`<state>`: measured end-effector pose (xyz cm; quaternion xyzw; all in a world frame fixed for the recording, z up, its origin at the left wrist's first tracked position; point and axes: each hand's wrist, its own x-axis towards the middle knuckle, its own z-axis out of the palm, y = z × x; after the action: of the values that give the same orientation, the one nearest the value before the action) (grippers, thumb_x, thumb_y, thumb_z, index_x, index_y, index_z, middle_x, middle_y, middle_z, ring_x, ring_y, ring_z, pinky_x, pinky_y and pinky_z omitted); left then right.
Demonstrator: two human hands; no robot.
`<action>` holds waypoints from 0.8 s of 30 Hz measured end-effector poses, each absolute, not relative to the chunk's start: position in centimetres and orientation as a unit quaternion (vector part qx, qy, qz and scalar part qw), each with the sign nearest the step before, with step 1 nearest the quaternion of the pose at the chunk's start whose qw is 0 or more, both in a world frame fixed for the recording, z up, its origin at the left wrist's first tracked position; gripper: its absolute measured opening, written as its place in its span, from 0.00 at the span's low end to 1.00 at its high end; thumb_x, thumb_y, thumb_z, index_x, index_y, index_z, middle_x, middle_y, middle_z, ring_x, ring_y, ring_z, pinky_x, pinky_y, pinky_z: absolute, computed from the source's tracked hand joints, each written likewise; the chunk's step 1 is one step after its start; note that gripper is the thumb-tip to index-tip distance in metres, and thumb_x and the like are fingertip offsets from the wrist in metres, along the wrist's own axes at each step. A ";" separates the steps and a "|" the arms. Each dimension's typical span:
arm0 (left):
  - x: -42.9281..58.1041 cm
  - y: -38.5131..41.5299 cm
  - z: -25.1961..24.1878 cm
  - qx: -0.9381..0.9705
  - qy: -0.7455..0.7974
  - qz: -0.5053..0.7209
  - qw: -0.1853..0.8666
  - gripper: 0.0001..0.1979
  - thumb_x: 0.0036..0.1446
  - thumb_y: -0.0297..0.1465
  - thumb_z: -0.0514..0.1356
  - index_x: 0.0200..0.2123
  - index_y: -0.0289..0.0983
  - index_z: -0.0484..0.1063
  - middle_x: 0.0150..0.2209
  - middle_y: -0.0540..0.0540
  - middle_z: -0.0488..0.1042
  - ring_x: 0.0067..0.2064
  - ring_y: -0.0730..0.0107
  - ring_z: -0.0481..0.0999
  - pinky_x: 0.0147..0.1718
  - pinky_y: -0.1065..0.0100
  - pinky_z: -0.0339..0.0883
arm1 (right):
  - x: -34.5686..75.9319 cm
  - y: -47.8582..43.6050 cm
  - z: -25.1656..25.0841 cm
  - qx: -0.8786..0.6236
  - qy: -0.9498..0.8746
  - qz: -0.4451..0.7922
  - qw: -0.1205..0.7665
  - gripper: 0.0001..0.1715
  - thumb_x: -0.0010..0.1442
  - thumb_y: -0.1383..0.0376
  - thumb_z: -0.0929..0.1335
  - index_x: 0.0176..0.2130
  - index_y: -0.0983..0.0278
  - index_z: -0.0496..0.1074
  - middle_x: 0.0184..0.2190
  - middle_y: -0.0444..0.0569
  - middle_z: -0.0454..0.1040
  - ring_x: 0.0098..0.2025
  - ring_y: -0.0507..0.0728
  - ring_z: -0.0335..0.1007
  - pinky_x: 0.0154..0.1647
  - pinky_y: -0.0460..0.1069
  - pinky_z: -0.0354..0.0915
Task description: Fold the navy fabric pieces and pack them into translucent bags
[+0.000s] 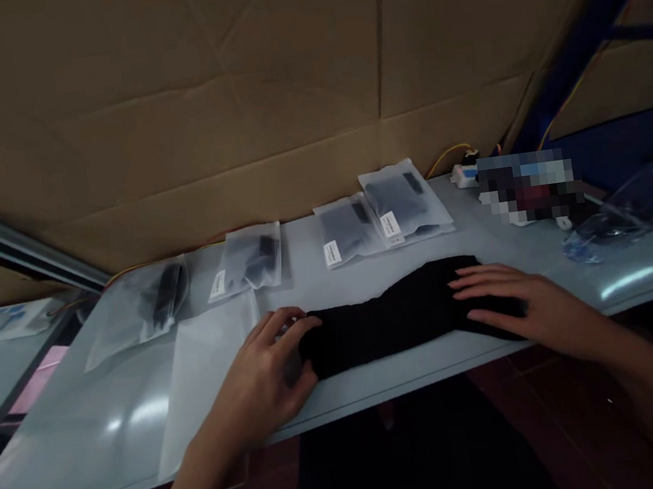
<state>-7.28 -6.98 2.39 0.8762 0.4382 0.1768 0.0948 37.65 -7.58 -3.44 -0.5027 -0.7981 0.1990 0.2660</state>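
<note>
A long piece of black fabric (390, 320), flattened and sleeve-like, lies across the front of the grey table. At its left end, my left hand (273, 364) is curled with thumb and fingers gripping the edge. My right hand (505, 297) rests on the fabric's right end, fingers stretched out and spread. An unfilled-looking frosted plastic bag (198, 366) lies flat beside and partly under my left hand. Behind the fabric are a frosted bag (349, 229) and another frosted bag (405, 202), both with dark contents and white labels.
Farther left lie a labelled frosted bag (248, 261) and a frosted bag with black contents (142, 305). A cardboard wall (281, 82) closes off the back of the table (551, 263). Pixelated items, a white power strip (463, 176) and clear plastic (628, 209) sit at right.
</note>
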 end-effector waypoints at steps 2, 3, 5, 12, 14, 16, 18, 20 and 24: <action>-7.5 -6.9 2.0 0.875 0.440 0.181 0.092 0.19 0.65 0.27 0.60 0.57 0.41 0.77 0.56 0.39 0.73 0.51 0.53 0.80 0.50 0.50 0.80 | 37.5 -7.7 -3.0 -0.500 -0.798 0.200 0.271 0.14 0.71 0.53 0.72 0.54 0.48 0.83 0.60 0.45 0.81 0.69 0.67 0.70 0.70 0.69 0.67; -7.7 -6.8 1.8 0.872 0.441 0.191 0.093 0.16 0.66 0.27 0.59 0.54 0.41 0.78 0.54 0.39 0.73 0.48 0.57 0.81 0.47 0.53 0.80 | 37.4 -7.7 -2.6 -0.505 -0.793 0.201 0.277 0.12 0.71 0.54 0.71 0.52 0.49 0.83 0.59 0.45 0.82 0.67 0.67 0.72 0.70 0.68 0.68; -8.0 -6.5 1.8 0.864 0.440 0.223 0.101 0.11 0.69 0.29 0.58 0.51 0.40 0.79 0.53 0.40 0.74 0.45 0.61 0.81 0.45 0.57 0.79 | 37.1 -7.4 -1.5 -0.532 -0.771 0.201 0.287 0.11 0.71 0.54 0.71 0.50 0.50 0.83 0.56 0.46 0.83 0.62 0.66 0.77 0.65 0.65 0.72; -7.7 -0.1 3.6 0.790 0.527 0.275 0.153 0.16 0.71 0.44 0.60 0.35 0.40 0.77 0.35 0.48 0.78 0.37 0.63 0.77 0.37 0.63 0.71 | 35.6 0.0 2.3 -0.577 -0.721 0.101 0.370 0.12 0.69 0.55 0.71 0.46 0.57 0.82 0.42 0.49 0.85 0.44 0.63 0.81 0.49 0.58 0.74; -7.1 1.8 3.6 0.776 0.567 0.238 0.138 0.16 0.69 0.44 0.61 0.33 0.40 0.77 0.30 0.48 0.77 0.33 0.63 0.76 0.33 0.64 0.68 | 34.9 2.0 2.5 -0.565 -0.751 0.082 0.331 0.13 0.69 0.56 0.70 0.46 0.59 0.81 0.43 0.52 0.84 0.46 0.65 0.80 0.51 0.60 0.73; -6.6 2.3 3.3 0.774 0.583 0.235 0.079 0.12 0.66 0.42 0.64 0.41 0.39 0.79 0.33 0.47 0.78 0.35 0.60 0.77 0.37 0.62 0.68 | 34.0 2.3 2.4 -0.554 -0.777 0.035 0.297 0.14 0.69 0.57 0.69 0.48 0.60 0.81 0.46 0.55 0.83 0.51 0.68 0.78 0.57 0.64 0.70; -6.1 1.5 3.0 0.784 0.561 0.265 0.020 0.13 0.67 0.40 0.63 0.48 0.38 0.77 0.37 0.45 0.78 0.39 0.58 0.77 0.41 0.59 0.69 | 33.1 1.1 1.9 -0.551 -0.781 -0.005 0.294 0.15 0.71 0.58 0.67 0.47 0.60 0.82 0.46 0.56 0.82 0.54 0.69 0.76 0.60 0.66 0.68; -5.6 0.0 2.8 0.817 0.510 0.269 0.011 0.12 0.70 0.39 0.61 0.49 0.39 0.77 0.39 0.44 0.77 0.43 0.57 0.77 0.44 0.58 0.70 | 32.3 -0.8 1.3 -0.555 -0.778 0.020 0.294 0.14 0.71 0.55 0.68 0.44 0.59 0.82 0.44 0.54 0.82 0.50 0.67 0.77 0.56 0.64 0.70; -5.1 -1.4 2.4 0.873 0.443 0.177 0.100 0.08 0.69 0.37 0.63 0.45 0.40 0.77 0.44 0.43 0.77 0.47 0.56 0.76 0.47 0.55 0.72 | 31.3 -2.9 0.0 -0.546 -0.780 0.162 0.258 0.17 0.64 0.49 0.76 0.42 0.58 0.82 0.42 0.50 0.81 0.43 0.62 0.77 0.44 0.57 0.74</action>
<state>-5.12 -1.44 2.37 0.8731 0.4431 0.1770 0.1003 31.28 -2.93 -0.01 -0.5465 -0.7801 0.1617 0.2582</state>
